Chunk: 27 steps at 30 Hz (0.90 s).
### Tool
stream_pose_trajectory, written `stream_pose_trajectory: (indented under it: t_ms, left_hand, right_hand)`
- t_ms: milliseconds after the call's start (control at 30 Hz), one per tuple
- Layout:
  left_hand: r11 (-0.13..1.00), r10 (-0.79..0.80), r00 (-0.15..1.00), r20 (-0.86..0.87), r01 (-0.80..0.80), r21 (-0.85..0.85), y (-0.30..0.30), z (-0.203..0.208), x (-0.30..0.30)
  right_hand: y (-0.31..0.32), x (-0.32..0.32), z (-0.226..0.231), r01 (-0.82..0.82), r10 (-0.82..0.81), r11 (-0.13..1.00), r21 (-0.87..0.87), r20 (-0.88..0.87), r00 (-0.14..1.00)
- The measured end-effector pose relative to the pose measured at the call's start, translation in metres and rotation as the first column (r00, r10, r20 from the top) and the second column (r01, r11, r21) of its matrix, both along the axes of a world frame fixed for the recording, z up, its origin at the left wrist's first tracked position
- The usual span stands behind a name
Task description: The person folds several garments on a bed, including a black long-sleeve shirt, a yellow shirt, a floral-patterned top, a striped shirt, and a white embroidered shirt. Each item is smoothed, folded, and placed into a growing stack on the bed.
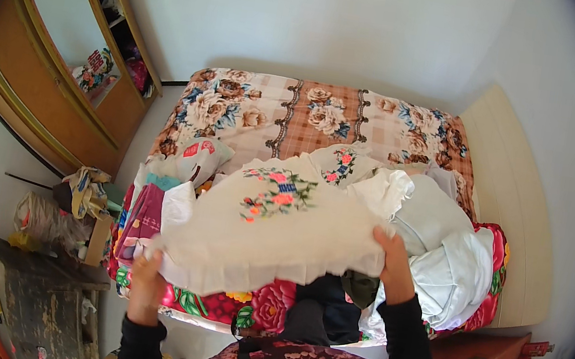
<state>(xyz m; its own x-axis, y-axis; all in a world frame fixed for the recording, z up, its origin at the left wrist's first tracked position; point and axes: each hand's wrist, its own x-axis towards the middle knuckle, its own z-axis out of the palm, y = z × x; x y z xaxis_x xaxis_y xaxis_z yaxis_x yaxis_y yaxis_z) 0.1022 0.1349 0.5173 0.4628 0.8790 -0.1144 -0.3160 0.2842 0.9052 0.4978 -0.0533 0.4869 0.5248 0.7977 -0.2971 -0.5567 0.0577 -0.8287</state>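
Note:
A cream cloth point(272, 233) with a ruffled edge and pink, green and blue flower embroidery is spread out in front of me above the bed. My left hand point(148, 277) grips its near left corner, fingers closed. At the right edge, my right hand point(394, 251) pinches the cloth with the thumb on top. A second cream piece point(338, 161) with similar embroidery lies just behind it. White fabric point(455, 279) is heaped to the right of my right hand. Folded maroon cloth point(143, 214) lies beyond my left hand.
The bed has a brown floral sheet point(327, 115) and a red flowered blanket point(272, 307) along its near side. A headboard point(520, 214) stands at right. A mirrored wardrobe point(61, 49) is at far left, a worn cabinet point(35, 301) at near left, and a reddish-brown cabinet point(480, 357) at near right.

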Motion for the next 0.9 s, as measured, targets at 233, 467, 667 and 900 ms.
stream_pose_trajectory:
  t_ms: [233,467,667,900]
  left_hand:
    - [0.901,-0.233,0.907,-0.351,0.066,-0.429,-0.085,-0.17,-0.072]
    - [0.662,-0.537,0.736,-0.413,0.064,-0.747,-0.116,-0.318,-0.117]
    - [0.757,-0.475,0.642,-0.601,-0.05,-0.652,-0.129,-0.356,-0.122]
    - [0.812,-0.2,0.775,-0.599,-0.211,-0.544,-0.138,-0.341,-0.108]
  right_hand:
    - [-0.093,-0.039,-0.115,-0.137,0.097,0.927,-0.35,-0.129,0.987]
    - [-0.132,-0.068,-0.26,-0.172,0.137,0.838,-0.517,-0.105,0.985]
    - [-0.143,-0.083,-0.277,-0.251,0.245,0.736,-0.629,-0.098,0.965]
    - [-0.134,-0.079,-0.236,-0.249,0.183,0.773,-0.583,-0.172,0.968]
